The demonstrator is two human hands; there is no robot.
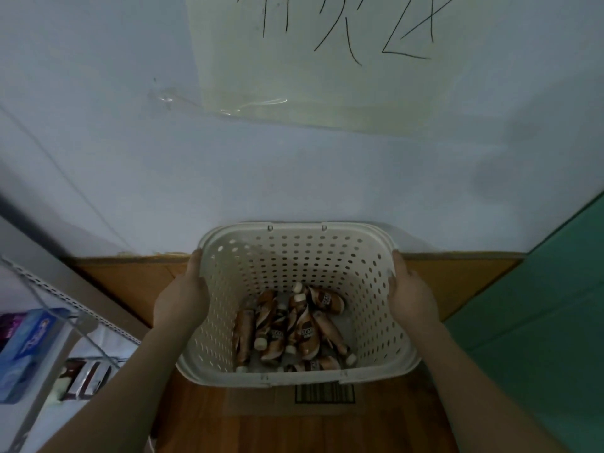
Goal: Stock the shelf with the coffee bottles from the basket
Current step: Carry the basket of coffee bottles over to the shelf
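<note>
Both hands grip basket rims; cardboard box beneath, wall behind.

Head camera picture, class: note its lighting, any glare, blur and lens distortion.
Head view: dim, bluish light; glare on the clear tape below the paper sign; wide-angle bending curves the wall edges and shelf; the bottles in the basket look soft, labels unreadable; left hand and right hand fairly sharp.

One basket, roughly nine coffee bottles, two hands.
</note>
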